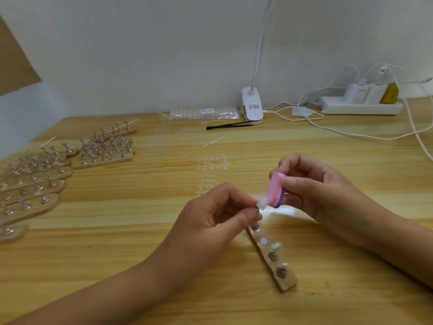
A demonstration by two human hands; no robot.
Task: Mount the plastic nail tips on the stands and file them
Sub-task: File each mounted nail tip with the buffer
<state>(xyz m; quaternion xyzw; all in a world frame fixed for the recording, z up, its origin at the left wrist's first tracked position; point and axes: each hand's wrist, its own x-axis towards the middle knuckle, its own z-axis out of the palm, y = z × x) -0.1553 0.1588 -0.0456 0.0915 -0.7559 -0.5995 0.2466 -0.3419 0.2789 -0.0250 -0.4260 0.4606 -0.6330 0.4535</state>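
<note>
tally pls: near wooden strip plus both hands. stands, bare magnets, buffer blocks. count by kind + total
seated stands on the wooden strip: 3 (top one partly hidden by the thumb)
lifted stand with nail tip, pinched by the left hand: 1
bare magnet: 1
buffer block, held by the right hand: 1
total: 6
</note>
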